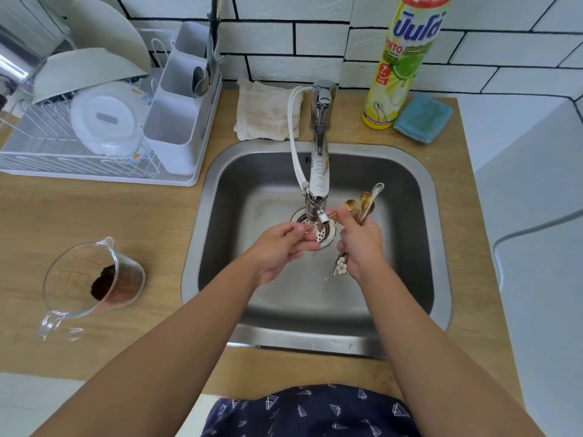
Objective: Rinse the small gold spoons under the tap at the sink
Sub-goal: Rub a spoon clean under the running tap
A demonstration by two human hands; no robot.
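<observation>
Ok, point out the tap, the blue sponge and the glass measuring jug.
tap [319,171]: head view, on the patterned spout.
blue sponge [422,118]: head view, middle of its top face.
glass measuring jug [82,272]: head view, on its clear side wall.

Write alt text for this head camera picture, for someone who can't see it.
Over a steel sink, a person's right hand grips a bunch of small gold spoons beside the tap, while the left hand pinches one thin gold handle under the spout. A dish rack stands at left.
</observation>
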